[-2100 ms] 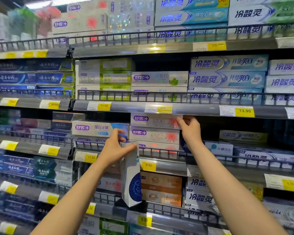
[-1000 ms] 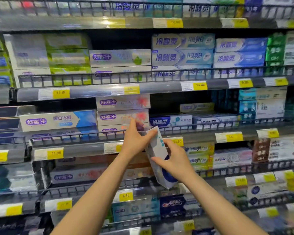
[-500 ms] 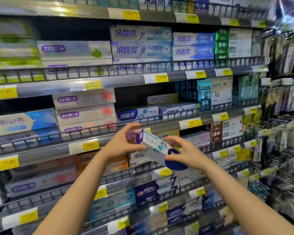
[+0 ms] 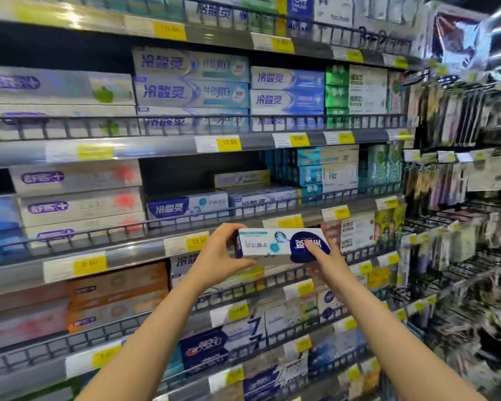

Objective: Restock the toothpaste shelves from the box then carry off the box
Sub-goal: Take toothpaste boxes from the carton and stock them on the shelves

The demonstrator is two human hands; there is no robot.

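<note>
here, centre frame: left hand [image 4: 217, 253] and right hand [image 4: 326, 260] pinch the ends of a toothpaste carton [image 4: 281, 245], fingers curled round it, held level but upside down. probably lining it up for the matching row [image 4: 187, 208] just behind, mid shelf. supply box not in view.

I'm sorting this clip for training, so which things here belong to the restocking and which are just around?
Part of the job:
- toothpaste carton, level and upside down, held by the left hand and right hand
- matching cartons on the shelf above

Just around:
- red-marked cartons
- orange boxes
- hanging packets
- price tags
</note>
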